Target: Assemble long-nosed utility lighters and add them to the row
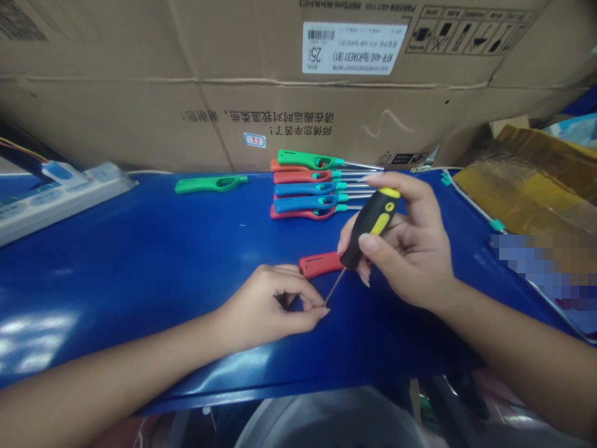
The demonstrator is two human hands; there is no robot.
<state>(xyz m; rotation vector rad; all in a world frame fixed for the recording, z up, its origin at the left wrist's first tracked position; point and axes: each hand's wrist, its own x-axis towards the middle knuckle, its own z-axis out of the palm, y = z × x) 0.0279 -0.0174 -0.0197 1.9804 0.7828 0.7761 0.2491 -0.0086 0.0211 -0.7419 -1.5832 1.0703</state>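
A black-and-yellow screwdriver is held by the handle in my right hand, its thin shaft slanting down to the left. At the shaft's tip, thumb and forefinger of my left hand pinch together; whether they grip the tip or a tiny part there is hidden. Just behind my left fingers lies a red lighter handle, its right end covered by the screwdriver and my right hand. Farther back, several long-nosed gas lighters in green, red and blue are stacked side by side, metal tubes pointing right.
A green lighter body without a tube lies back left on the blue table. A white power strip stands at the far left. Behind rises a large cardboard box. Packages wrapped in brown tape crowd the right side.
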